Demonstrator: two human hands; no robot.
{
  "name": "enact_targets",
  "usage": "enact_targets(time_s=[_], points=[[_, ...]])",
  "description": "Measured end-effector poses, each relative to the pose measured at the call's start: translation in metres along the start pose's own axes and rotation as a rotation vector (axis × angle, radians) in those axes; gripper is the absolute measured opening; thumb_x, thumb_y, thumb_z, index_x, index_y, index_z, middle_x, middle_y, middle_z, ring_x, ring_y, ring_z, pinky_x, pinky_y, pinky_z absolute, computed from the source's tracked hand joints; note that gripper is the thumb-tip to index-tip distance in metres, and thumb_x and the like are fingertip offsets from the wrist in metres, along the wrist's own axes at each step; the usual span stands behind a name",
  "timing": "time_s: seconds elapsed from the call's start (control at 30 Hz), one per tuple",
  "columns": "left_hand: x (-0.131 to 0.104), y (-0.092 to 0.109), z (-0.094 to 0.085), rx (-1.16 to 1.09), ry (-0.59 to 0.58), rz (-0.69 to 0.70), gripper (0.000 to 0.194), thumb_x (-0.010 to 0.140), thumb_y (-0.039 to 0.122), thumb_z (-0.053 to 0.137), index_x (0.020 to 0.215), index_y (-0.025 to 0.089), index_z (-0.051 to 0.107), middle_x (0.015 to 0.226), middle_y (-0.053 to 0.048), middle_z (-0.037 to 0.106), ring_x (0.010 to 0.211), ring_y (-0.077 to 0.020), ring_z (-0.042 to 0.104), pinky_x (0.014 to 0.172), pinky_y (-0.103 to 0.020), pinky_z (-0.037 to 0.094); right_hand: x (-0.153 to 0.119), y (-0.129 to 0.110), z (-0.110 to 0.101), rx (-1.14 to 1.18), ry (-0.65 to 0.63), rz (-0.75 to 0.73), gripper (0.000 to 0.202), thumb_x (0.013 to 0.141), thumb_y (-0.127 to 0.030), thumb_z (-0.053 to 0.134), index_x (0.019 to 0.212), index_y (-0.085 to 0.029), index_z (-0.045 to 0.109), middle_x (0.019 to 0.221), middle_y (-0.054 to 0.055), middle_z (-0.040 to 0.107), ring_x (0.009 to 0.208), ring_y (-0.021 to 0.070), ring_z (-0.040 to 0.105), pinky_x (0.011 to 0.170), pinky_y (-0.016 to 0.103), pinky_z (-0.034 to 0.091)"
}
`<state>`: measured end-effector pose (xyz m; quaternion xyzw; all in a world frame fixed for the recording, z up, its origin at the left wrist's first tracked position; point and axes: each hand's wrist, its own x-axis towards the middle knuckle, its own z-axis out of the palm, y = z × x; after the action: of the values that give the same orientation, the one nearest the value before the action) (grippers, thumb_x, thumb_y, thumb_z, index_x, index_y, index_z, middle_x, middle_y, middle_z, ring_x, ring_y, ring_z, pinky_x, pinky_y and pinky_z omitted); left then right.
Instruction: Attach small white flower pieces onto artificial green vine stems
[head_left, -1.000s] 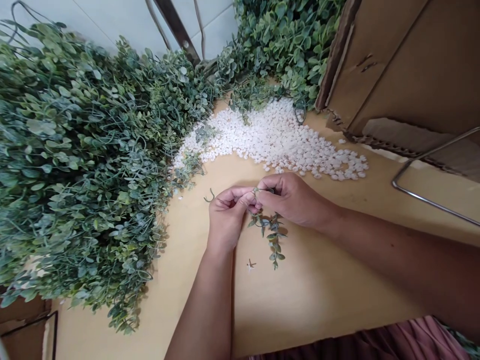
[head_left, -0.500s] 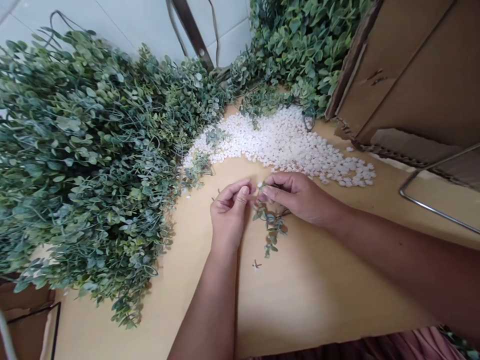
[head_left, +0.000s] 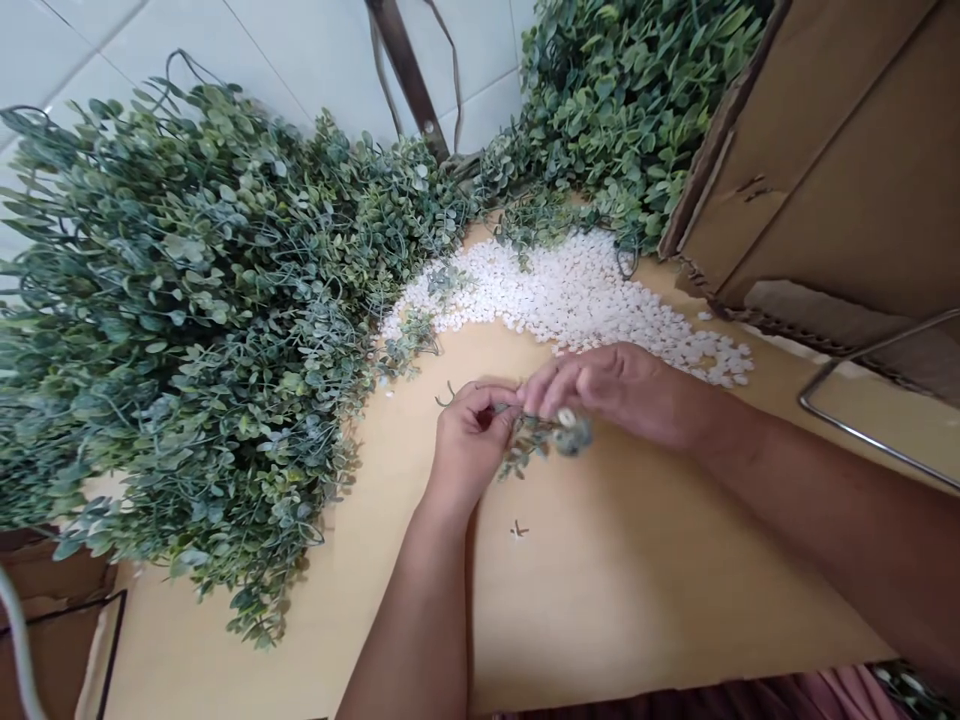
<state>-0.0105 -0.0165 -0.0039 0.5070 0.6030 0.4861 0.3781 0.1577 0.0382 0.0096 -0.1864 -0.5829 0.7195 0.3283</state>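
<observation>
Green leafy sprig (head_left: 541, 440) pinched between left hand (head_left: 471, 440) and right hand (head_left: 611, 385) above the table (head_left: 637, 590).

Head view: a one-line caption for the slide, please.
Left hand and right hand pinch a small leafy sprig over a tan table, beside white pellets and piled greenery.

Bare table (head_left: 637, 590) open near and right of hands. Foliage heap (head_left: 187, 320) blocks left side. White bead pile (head_left: 585, 295) fills far strip; more greenery (head_left: 630, 110) behind. Cardboard box (head_left: 847, 150) walls far right; metal rod (head_left: 862, 435) crosses right edge. Tiny scrap (head_left: 517, 528) near centre.
</observation>
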Motion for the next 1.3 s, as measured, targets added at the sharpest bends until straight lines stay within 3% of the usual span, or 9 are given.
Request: enact_targets(time_s=[0.07,0.23,0.4,0.6,0.8,0.97,1.07,1.2,1.3], points=[[0.0,0.003,-0.001,-0.11,0.028,-0.052,0.006,0.06,0.013,0.071,0.063,0.017,0.068,0.069,-0.001,0.062,0.061,-0.0106,0.055,0.058,-0.022,0.045,0.0,-0.003,-0.003,0.065,0.003,0.033,0.049,0.072,-0.061,0.056,0.052,-0.017,0.06,0.068,0.005,0.063,0.076,0.0181,0.061,0.076,0.035,0.048],[-0.001,0.009,0.004,-0.337,0.066,-0.08,0.019,0.053,0.015,0.077,0.069,0.017,0.067,0.065,0.001,0.065,0.06,-0.0089,0.058,0.059,-0.021,0.048,0.005,0.008,0.002,-0.149,0.385,0.052,0.031,0.06,-0.043,0.073,0.064,-0.017,0.058,0.064,-0.001,0.057,0.062,0.0121,0.055,0.064,0.028,0.048],[-0.004,0.01,0.015,-0.4,0.04,-0.047,0.025,0.052,0.02,0.08,0.072,0.017,0.065,0.063,0.0,0.066,0.061,-0.0099,0.061,0.06,-0.02,0.05,0.003,0.021,0.019,-0.366,0.203,0.045,0.018,0.074,-0.029,0.057,0.085,-0.015,0.056,0.076,0.003,0.06,0.07,0.0149,0.056,0.063,0.028,0.045],[-0.007,0.009,0.01,-0.222,0.013,0.023,0.017,0.063,0.022,0.073,0.078,0.018,0.066,0.078,-0.001,0.066,0.071,-0.0114,0.061,0.069,-0.023,0.049,0.004,0.015,0.016,-0.659,0.238,0.065,0.016,0.08,-0.017,0.043,0.067,-0.016,0.052,0.059,-0.002,0.047,0.056,0.0106,0.042,0.053,0.024,0.032],[0.022,-0.003,0.002,0.027,0.15,-0.027,0.014,0.065,0.025,0.067,0.077,0.016,0.068,0.075,-0.003,0.065,0.067,-0.0126,0.058,0.064,-0.024,0.047,0.002,0.011,0.021,-0.688,0.153,0.095,0.024,0.079,-0.02,0.048,0.056,-0.016,0.046,0.05,-0.004,0.041,0.05,0.008,0.039,0.047,0.022,0.027],[0.053,0.003,0.028,0.429,0.008,0.177,0.015,0.065,0.016,0.065,0.077,0.021,0.072,0.076,-0.003,0.063,0.068,-0.0149,0.056,0.068,-0.028,0.044,0.0,0.009,0.019,-0.572,0.083,0.066,0.023,0.079,-0.029,0.05,0.062,-0.014,0.056,0.049,-0.003,0.046,0.046,0.0071,0.039,0.044,0.021,0.028],[0.065,0.009,0.043,0.551,0.033,0.228,0.018,0.065,0.008,0.062,0.064,0.023,0.071,0.069,-0.002,0.061,0.07,-0.0171,0.056,0.071,-0.029,0.042,0.001,0.007,0.013,-0.533,0.126,0.067,0.021,0.078,-0.026,0.051,0.062,-0.013,0.058,0.05,-0.002,0.049,0.048,0.0077,0.041,0.045,0.021,0.03],[0.07,0.008,0.046,0.447,0.081,0.174,0.016,0.063,0.008,0.063,0.059,0.022,0.068,0.067,0.0,0.063,0.07,-0.0161,0.057,0.071,-0.028,0.042,0.004,0.005,0.008,-0.538,0.177,0.076,0.021,0.077,-0.022,0.052,0.057,-0.014,0.052,0.05,-0.003,0.048,0.048,0.0077,0.041,0.047,0.022,0.031],[0.064,0.01,0.034,0.17,0.118,0.015,0.006,0.065,0.013,0.064,0.066,0.019,0.068,0.065,0.0,0.065,0.063,-0.0124,0.058,0.065,-0.025,0.044,0.006,0.005,0.006,-0.564,0.217,0.037,0.023,0.076,-0.016,0.048,0.054,-0.016,0.045,0.051,-0.004,0.043,0.05,0.0077,0.039,0.049,0.022,0.031]])
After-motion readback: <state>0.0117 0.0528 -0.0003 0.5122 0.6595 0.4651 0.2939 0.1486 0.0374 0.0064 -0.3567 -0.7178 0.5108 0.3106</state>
